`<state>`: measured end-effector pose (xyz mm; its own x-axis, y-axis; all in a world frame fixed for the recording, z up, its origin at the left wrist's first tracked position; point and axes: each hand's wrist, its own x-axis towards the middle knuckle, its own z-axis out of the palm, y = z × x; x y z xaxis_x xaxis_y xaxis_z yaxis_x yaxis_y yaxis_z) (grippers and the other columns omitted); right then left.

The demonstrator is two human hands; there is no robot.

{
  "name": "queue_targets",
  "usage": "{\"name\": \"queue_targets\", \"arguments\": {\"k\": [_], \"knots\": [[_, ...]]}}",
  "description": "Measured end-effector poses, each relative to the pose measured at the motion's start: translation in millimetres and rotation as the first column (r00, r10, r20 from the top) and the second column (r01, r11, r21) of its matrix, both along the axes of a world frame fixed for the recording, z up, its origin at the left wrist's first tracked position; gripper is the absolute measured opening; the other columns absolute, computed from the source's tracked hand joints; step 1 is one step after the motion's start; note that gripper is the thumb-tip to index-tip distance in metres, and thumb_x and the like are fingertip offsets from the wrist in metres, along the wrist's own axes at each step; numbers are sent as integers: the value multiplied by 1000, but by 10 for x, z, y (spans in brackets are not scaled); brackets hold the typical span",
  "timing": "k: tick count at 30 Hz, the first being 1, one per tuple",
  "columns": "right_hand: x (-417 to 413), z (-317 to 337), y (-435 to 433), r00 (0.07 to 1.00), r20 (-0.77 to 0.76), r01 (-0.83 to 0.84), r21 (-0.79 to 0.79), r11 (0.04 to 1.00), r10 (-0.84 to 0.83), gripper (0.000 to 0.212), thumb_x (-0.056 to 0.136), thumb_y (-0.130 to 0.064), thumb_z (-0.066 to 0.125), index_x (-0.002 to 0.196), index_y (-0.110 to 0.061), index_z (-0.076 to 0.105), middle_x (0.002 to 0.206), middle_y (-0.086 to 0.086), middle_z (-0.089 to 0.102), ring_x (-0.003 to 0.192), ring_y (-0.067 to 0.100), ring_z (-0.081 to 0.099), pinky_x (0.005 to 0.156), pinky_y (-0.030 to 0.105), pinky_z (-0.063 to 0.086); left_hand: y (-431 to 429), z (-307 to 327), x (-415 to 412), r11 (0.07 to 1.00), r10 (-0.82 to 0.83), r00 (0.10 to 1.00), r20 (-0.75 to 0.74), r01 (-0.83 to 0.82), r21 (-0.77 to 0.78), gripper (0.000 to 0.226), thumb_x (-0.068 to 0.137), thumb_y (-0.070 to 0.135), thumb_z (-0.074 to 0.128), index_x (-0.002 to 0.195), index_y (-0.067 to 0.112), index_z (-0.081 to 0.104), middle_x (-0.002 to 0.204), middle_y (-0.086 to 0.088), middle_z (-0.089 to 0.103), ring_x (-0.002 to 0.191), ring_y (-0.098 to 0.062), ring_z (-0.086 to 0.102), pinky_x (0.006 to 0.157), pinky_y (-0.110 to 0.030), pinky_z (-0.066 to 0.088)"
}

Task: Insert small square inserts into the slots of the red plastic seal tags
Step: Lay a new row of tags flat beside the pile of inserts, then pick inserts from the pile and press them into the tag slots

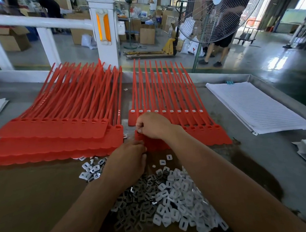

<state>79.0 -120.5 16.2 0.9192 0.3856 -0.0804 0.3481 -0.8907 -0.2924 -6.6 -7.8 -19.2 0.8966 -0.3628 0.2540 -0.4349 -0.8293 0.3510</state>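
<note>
A: Tags?
B: Red plastic seal tags (202,138) mid-frame, long tails; white square inserts (171,194) heaped below.
A: Hands?
B: Right hand (153,126) pinches, probably an insert, at a slot; left hand (129,157) curled, contents unclear. Grey table (256,164), workshop.

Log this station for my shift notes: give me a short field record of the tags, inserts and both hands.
rear tag strip: white inserts in all visible slots
front tag strip: visible slots empty
left tag stack: top slots empty
right hand: fingertips at front tag strip's leftmost slot
left hand: fingers curled, contents hidden
insert pile: loose, white and grey, nearest the person
</note>
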Motion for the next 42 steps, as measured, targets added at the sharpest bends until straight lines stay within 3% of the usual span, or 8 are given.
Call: {"name": "queue_targets", "arguments": {"k": [10, 15, 20, 22, 25, 38, 42], "knots": [[32, 86, -31, 988, -149, -32, 35, 999, 36, 20, 94, -11, 47, 105, -6, 63, 113, 10, 61, 105, 22, 55, 82, 27, 38, 0, 4, -2, 1000, -7, 1000, -1, 7, -8, 31, 91, 20, 44, 118, 18, 60, 132, 6, 50, 116, -8, 47, 89, -13, 32], [28, 25, -20, 997, -67, 39, 93, 995, -33, 16, 90, -13, 53, 99, -12, 66, 109, 7, 64, 102, 21, 57, 89, 32, 45, -9, 7, 7, 1000, -6, 1000, 7, 6, -8, 31, 91, 20, 45, 118, 17, 60, 130, 5, 52, 115, -7, 47, 89, -12, 30], [22, -76, -55, 992, 19, 120, 220, 968, -127, 13, 81, -13, 65, 83, -24, 59, 99, 0, 64, 97, 18, 59, 82, 31, 47, -15, 13, 14, 1000, 12, 1000, -6, -12, -13, 30, 91, 19, 46, 117, 17, 61, 132, 5, 51, 116, -9, 47, 90, -16, 33], [30, -94, -67, 987, 2, 153, 252, 956, -158, 17, 79, -13, 67, 84, -25, 56, 100, 1, 64, 97, 19, 59, 84, 33, 48, -16, 17, 13, 1000, 15, 1000, -12, -15, -14, 30, 90, 19, 46, 117, 18, 61, 133, 6, 50, 118, -9, 46, 91, -18, 34], [46, -74, -75, 988, -11, 150, 268, 952, -152, 11, 77, -14, 70, 87, -18, 67, 102, 3, 66, 96, 17, 60, 80, 27, 45, -9, 24, 9, 1000, 17, 1000, -10, -18, -21, 30, 90, 19, 46, 116, 18, 62, 133, 7, 50, 117, -9, 47, 92, -19, 35], [34, -87, -123, 993, -16, 121, 276, 954, -121, 10, 81, -14, 68, 91, -13, 71, 102, 3, 68, 87, 9, 57, 73, 21, 39, -6, 42, -5, 999, 27, 1000, 11, -27, -39, 22, 87, 17, 50, 97, 14, 70, 109, 0, 64, 95, -15, 59, 81, -31, 47], [-89, -38, -170, 994, 31, 92, 316, 944, -107, 11, 83, -19, 66, 93, -15, 68, 104, -1, 65, 90, 8, 55, 80, 23, 43, 17, 16, 25, 996, 22, 1000, 17, -21, -89, 22, 85, 14, 55, 101, 17, 70, 112, 4, 63, 98, -12, 58, 82, -23, 43]]}}
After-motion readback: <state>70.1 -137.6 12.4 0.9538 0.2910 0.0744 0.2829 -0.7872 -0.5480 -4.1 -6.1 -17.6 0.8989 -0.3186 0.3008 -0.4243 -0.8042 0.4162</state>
